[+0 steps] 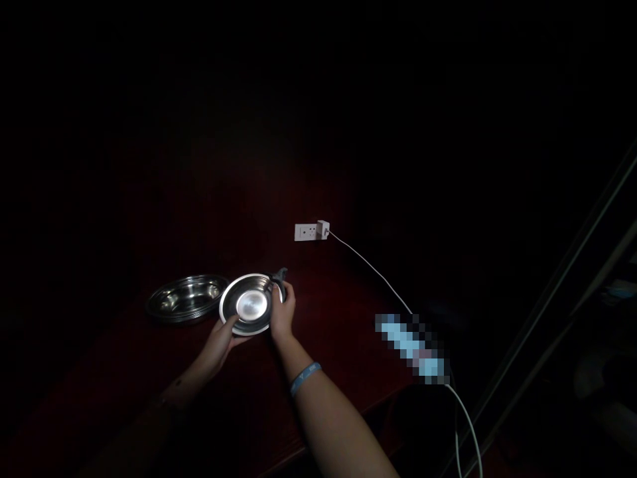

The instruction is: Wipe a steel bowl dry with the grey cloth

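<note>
Both hands are clamped on a small round shiny steel plate (251, 305), held tilted above the dark red table (343, 312) with its face turned toward the camera. The left hand (219, 342) grips the lower left rim; the right hand (283, 311) grips the right rim and also pinches a small grey cloth-like piece (279, 274) at the plate's upper right edge. The plate sits directly between the hands, equally near to each. Just left of the left hand, a larger oval steel dish (186, 297) rests on the table. Beyond the right hand lies a white power strip (311, 231) with a white cable (373, 269).
</note>
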Tool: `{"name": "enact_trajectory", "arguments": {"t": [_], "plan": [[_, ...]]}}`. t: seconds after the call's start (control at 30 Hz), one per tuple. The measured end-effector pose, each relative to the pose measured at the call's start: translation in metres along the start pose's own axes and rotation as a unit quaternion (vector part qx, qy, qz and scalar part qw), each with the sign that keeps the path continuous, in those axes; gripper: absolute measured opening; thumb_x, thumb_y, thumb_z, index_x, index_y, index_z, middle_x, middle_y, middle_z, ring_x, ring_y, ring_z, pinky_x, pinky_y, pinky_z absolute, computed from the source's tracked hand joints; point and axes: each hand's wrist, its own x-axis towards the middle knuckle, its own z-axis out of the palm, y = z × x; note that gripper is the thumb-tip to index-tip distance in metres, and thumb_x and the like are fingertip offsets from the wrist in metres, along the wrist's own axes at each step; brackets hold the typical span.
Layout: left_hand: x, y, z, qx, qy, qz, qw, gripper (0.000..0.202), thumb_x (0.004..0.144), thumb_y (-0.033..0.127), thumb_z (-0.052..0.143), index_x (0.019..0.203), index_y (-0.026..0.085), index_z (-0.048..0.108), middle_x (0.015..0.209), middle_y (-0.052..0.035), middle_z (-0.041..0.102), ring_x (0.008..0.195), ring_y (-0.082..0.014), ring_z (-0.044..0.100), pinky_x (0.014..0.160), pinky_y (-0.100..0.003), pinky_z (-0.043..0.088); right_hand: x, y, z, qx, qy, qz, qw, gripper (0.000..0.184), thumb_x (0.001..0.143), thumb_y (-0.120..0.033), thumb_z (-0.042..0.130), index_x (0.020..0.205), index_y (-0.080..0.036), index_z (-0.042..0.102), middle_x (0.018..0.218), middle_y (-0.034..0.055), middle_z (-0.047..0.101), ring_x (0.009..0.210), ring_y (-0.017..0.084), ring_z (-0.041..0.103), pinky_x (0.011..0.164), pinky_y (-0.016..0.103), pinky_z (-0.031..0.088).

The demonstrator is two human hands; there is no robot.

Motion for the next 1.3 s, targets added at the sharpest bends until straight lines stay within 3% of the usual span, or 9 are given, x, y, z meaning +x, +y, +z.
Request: {"name": "enact_trajectory", "arguments": {"t": [0.23,0.3,0.43,0.63,0.87,0.97,1.07,1.2,1.3], "plan": [[0.007,-0.010,-0.007,-0.005,0.021,-0.044,0.999,0.027,0.082,0.009,0.059,0.109,0.012,0.064,0.096,-0.0143,0.075,0.087,-0.0246,0.074,0.074,-0.041,0.064,0.007,-0.014,-0.010,-0.029,0.091,-0.072,0.993,0.034,0.089,-0.044,0.048,0.105,-0.018,0.061,0.109,0.0084,0.070,0.103,0.019,0.061,0.098,0.032,0.044],[0.008,-0.011,-0.006,-0.005,0.018,-0.052,0.998,0.033,0.080,0.009,0.061,0.113,0.013,0.063,0.100,-0.0143,0.073,0.088,-0.0243,0.074,0.074,-0.042,0.064,0.006,-0.020,-0.014,-0.065,0.063,-0.097,0.991,0.035,0.089,-0.045,0.049,0.105,-0.018,0.063,0.106,0.0075,0.071,0.100,0.019,0.062,0.096,0.032,0.045],[0.005,-0.005,-0.002,-0.014,0.032,-0.013,0.999,0.062,0.075,0.003,0.058,0.132,0.027,0.051,0.129,-0.0099,0.063,0.099,-0.0212,0.070,0.079,-0.044,0.063,0.001,-0.025,-0.018,-0.147,-0.096,-0.158,0.972,0.025,0.086,-0.037,0.056,0.099,-0.020,0.069,0.109,0.0069,0.073,0.103,0.021,0.065,0.100,0.034,0.045],[-0.001,0.008,0.003,-0.040,0.026,0.000,0.999,0.063,0.075,0.004,0.056,0.132,0.029,0.051,0.131,-0.0095,0.061,0.106,-0.0235,0.068,0.084,-0.046,0.061,-0.006,-0.024,-0.019,-0.195,-0.219,-0.192,0.937,0.016,0.080,-0.033,0.066,0.091,-0.025,0.074,0.125,0.0051,0.069,0.128,0.024,0.055,0.112,0.040,0.038],[0.015,-0.003,-0.005,-0.033,0.048,-0.030,0.998,0.074,0.074,0.001,0.053,0.140,0.033,0.044,0.133,-0.0086,0.061,0.108,-0.0242,0.068,0.080,-0.042,0.063,-0.004,-0.018,-0.019,-0.271,-0.207,-0.201,0.919,0.029,0.094,-0.038,0.047,0.103,-0.025,0.071,0.125,0.0065,0.067,0.118,0.023,0.058,0.102,0.038,0.044],[0.018,-0.007,-0.011,-0.019,0.019,0.014,1.000,0.069,0.075,0.005,0.057,0.139,0.030,0.048,0.134,-0.0099,0.061,0.109,-0.0257,0.068,0.081,-0.040,0.062,-0.001,-0.015,-0.019,-0.296,-0.168,-0.211,0.916,0.032,0.096,-0.036,0.043,0.112,-0.023,0.067,0.117,0.0080,0.068,0.110,0.023,0.059,0.098,0.038,0.044],[0.017,-0.005,-0.014,-0.004,0.035,0.031,0.999,0.064,0.074,0.007,0.059,0.134,0.028,0.053,0.128,-0.0099,0.066,0.106,-0.0253,0.069,0.082,-0.040,0.061,0.001,-0.013,-0.017,-0.324,-0.140,-0.205,0.913,0.036,0.095,-0.039,0.046,0.121,-0.020,0.061,0.120,0.0109,0.065,0.114,0.025,0.056,0.102,0.041,0.043],[0.017,0.000,-0.014,0.056,0.063,0.017,0.996,0.055,0.075,0.011,0.060,0.128,0.021,0.058,0.119,-0.0106,0.071,0.110,-0.0286,0.068,0.095,-0.044,0.056,0.001,-0.008,-0.016,-0.347,-0.177,-0.186,0.902,0.056,0.088,-0.047,0.059,0.134,-0.017,0.051,0.134,0.0141,0.059,0.126,0.028,0.052,0.108,0.044,0.040],[0.022,-0.002,-0.014,0.076,0.062,0.068,0.993,0.050,0.074,0.012,0.057,0.123,0.018,0.061,0.123,-0.0095,0.071,0.122,-0.0292,0.062,0.109,-0.044,0.045,0.001,-0.004,-0.016,-0.339,-0.203,-0.155,0.906,0.062,0.085,-0.044,0.064,0.139,-0.019,0.045,0.138,0.0139,0.057,0.124,0.027,0.057,0.105,0.040,0.045]]}}
